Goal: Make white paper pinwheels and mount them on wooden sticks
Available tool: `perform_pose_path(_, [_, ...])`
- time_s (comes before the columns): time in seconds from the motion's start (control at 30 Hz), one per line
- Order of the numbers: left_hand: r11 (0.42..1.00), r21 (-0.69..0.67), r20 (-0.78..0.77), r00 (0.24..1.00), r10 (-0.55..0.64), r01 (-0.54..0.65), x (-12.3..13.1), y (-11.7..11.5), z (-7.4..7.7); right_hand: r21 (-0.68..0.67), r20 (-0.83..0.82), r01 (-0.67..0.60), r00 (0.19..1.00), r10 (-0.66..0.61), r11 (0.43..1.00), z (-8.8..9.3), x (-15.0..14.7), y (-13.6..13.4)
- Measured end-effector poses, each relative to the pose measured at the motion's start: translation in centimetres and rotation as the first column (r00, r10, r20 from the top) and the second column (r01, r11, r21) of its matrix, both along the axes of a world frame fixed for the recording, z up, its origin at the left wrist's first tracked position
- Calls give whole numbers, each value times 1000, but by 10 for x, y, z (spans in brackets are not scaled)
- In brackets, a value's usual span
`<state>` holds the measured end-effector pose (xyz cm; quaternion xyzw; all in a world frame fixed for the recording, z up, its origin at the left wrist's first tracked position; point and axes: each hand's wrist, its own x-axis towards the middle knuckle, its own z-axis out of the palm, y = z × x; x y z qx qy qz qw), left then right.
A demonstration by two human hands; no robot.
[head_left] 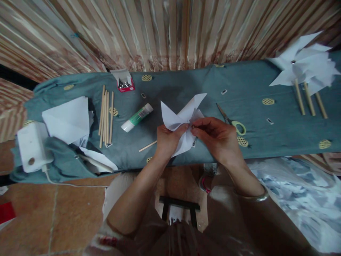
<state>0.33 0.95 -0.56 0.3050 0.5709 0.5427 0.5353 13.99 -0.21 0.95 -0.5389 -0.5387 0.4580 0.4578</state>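
Observation:
A white paper pinwheel [188, 110] with folded blades is held over the table by my left hand [168, 142], the thumb pressing near its centre. My right hand [220, 137] is closed in a pinch just right of that centre, on a small shiny thumbtack [193, 127] mostly hidden by the fingertips. A thin wooden stick [147, 146] shows left of my left hand, its other end out of sight. Green-handled scissors [238, 127] lie beyond my right hand. To the left lies a glue stick [137, 117] with a green label.
On the cloth-covered table [250, 85] are an open box of thumbtacks [125, 84], several wooden sticks [106, 119] and white paper sheets [68, 119]. A white device [33, 147] with a cord sits at the left end. Pinwheels [306, 64] on sticks lie far right.

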Motion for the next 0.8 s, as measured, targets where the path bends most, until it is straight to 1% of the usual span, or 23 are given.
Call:
perform_pose_path(0.1, [1000,-6,12,1000,-1,1,0,-1,1,18,90,-21,996,19,1000,-1,2,-1])
perform_pose_path(0.27, [1000,0,-53,998,-12,12,1,-2,1,45,263,-37,964,24,998,3,1,-4])
perform_pose_path(0.4, [1000,1,-62,998,-26,26,1,-2,0,58,328,-28,945,8,998,6,2,-3])
perform_pose_path(0.5, [999,-9,-28,999,-35,34,2,-2,-1,76,371,-37,929,6,996,8,2,-3])
perform_pose_path(0.67, [999,-18,64,998,-28,29,2,-2,-2,172,431,-109,902,25,979,10,4,-4])
perform_pose_path(0.8, [999,-25,104,994,-21,24,3,-2,0,213,457,-138,889,26,967,10,3,-4])
